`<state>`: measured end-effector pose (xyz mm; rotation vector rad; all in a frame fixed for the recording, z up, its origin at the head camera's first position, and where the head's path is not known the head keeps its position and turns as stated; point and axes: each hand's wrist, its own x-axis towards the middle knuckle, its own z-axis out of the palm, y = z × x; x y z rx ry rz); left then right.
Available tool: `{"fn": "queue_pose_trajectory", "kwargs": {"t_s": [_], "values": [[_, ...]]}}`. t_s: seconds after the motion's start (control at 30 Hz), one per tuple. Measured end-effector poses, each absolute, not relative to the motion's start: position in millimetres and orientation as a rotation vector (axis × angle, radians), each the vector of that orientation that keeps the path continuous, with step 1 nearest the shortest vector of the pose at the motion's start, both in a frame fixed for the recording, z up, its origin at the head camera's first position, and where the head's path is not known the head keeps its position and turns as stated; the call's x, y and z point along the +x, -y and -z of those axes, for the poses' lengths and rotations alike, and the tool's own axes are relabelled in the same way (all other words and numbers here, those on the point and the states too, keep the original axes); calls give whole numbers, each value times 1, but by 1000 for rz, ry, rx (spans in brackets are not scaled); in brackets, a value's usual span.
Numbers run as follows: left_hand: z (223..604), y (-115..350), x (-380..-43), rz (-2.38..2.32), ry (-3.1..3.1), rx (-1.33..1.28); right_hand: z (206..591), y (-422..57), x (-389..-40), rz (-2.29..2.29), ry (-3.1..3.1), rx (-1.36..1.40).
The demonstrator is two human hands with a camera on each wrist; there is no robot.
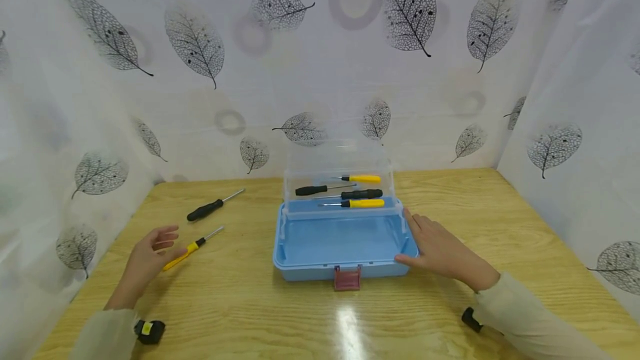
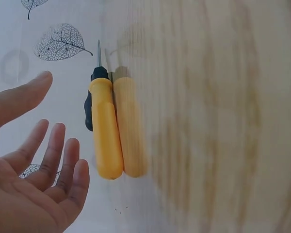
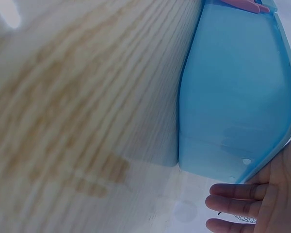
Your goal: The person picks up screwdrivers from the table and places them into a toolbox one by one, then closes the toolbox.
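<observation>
My left hand [image 1: 154, 254] hovers beside a yellow-handled screwdriver [image 1: 181, 254] on the table, fingers spread and nothing between them. In the left wrist view, that screwdriver [image 2: 106, 131] lies past the fingertips. Farther back is a black-handled screwdriver [image 1: 205, 211]. My right hand [image 1: 440, 246] rests against the right side of a blue toolbox [image 1: 345, 269], its thumb at the front rim. Its fingers [image 3: 237, 191] stretch out straight by the box's corner in the right wrist view. The toolbox's clear lid [image 1: 340, 157] is raised, and its blue tray holds nothing.
Several yellow- and black-handled screwdrivers [image 1: 362, 194] show within the lid's outline. A pink latch [image 1: 347, 278] hangs at the box's front. White leaf-printed curtains [image 1: 320, 71] surround the wooden table [image 1: 250, 315]. Black wrist devices [image 1: 150, 331] sit by both sleeves.
</observation>
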<state>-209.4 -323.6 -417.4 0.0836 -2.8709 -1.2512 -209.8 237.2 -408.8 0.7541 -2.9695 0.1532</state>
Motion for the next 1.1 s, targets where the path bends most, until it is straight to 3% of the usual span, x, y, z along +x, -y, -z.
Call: {"fn": "queue_pose_trajectory", "kwargs": {"t_s": [1.1], "values": [[427,340,-215,1206,3059,122,411,-238,-213,-131,2967,757]]}}
